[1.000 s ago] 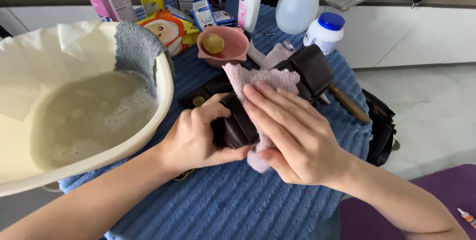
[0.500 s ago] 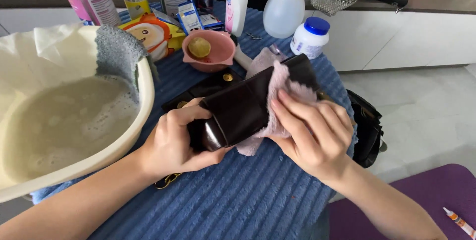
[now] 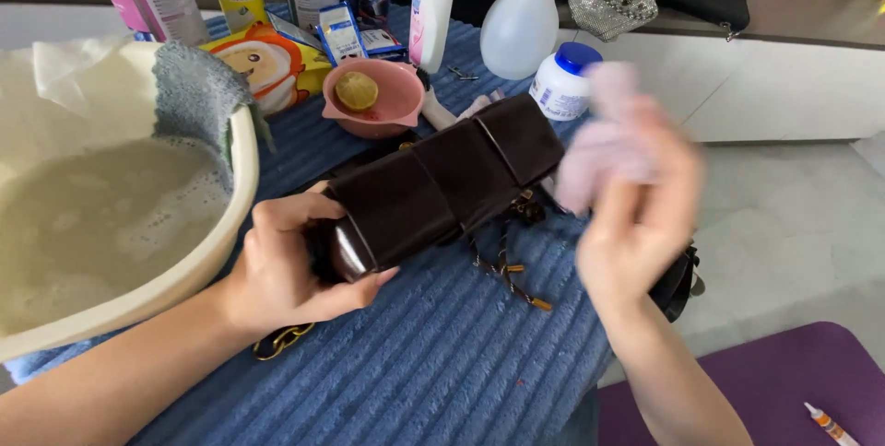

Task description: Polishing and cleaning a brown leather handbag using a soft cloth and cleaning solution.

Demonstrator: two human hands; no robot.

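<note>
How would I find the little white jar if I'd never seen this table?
Look at the blue towel, past the dark brown bag held by the left hand. The jar stands at the far edge beside a tall clear spray bottle. It is squat and white, with a blue lid.

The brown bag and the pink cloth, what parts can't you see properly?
Head view:
- Right hand and pink cloth: motion-blurred, so the grip on the cloth is unclear.
- Brown bag: its near end is covered by the left hand.
- Gold chain: mostly hidden under the left hand.
- Basin: cut off by the left edge.
</note>
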